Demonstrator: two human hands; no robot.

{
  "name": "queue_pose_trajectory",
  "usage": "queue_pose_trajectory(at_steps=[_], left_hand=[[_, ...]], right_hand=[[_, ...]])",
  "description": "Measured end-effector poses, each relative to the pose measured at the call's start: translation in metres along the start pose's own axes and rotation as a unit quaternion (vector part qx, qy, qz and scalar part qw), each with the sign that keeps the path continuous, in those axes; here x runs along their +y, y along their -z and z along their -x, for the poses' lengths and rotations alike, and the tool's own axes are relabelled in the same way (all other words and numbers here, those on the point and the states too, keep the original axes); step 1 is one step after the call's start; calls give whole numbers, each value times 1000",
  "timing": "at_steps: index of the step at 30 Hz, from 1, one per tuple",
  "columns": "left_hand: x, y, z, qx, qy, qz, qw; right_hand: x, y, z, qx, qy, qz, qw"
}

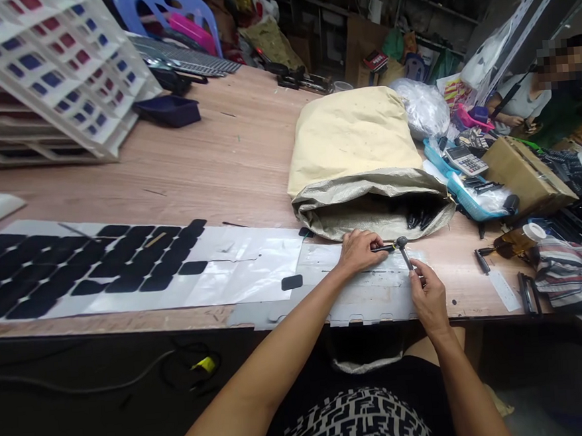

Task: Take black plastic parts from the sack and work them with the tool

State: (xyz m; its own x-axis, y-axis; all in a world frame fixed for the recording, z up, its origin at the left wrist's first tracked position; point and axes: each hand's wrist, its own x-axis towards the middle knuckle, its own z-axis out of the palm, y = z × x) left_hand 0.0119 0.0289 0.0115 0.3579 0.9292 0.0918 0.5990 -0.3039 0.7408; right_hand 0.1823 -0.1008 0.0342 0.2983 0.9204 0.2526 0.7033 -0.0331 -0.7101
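Patterned cloth (pixel 355 419) fills the view closest to my camera, and from my remote seat I take the sack (pixel 350 137) as my landmark. Just before its open mouth, the left hand (pixel 360 249) has its fingers curled round a black part (pixel 383 248). To the right of that and farther from the sack, the right hand (pixel 427 295) pinches a metal tool (pixel 406 256) by its handle.

I judge one relation to matter most: the black part lies roughly crosswise, along the sack's mouth, pointing right, while the tool's handle runs back from the sack toward the wearer. They meet near the tool's round head, nearly at a right angle; I cannot tell whether they are joined. Of the two hands, the left is nearer the mouth.

Inside the sack I make out dark pieces (pixel 420 217). Left of it, a white sheet (pixel 244 268) with black patches (pixel 134 255) covers the tabletop (pixel 236 142); right of it stands a blue basket (pixel 474 198).
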Motion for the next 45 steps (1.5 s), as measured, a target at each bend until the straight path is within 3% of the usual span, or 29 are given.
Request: queue_pose_trajectory(at_steps=[10, 20, 32, 45], left_hand=[[-3, -1, -1, 4, -12, 12, 1000], [-3, 0, -1, 2, -11, 24, 1000], [-8, -4, -3, 7, -11, 31, 999], [-3, -1, -3, 10, 3, 33, 999]], right_hand=[[-1, 0, -1, -3, -14, -10, 1000], [-18, 7, -5, 13, 6, -26, 1000], [-7, 0, 0, -1, -9, -25, 1000], [-18, -4, -1, -9, 17, -17, 1000]])
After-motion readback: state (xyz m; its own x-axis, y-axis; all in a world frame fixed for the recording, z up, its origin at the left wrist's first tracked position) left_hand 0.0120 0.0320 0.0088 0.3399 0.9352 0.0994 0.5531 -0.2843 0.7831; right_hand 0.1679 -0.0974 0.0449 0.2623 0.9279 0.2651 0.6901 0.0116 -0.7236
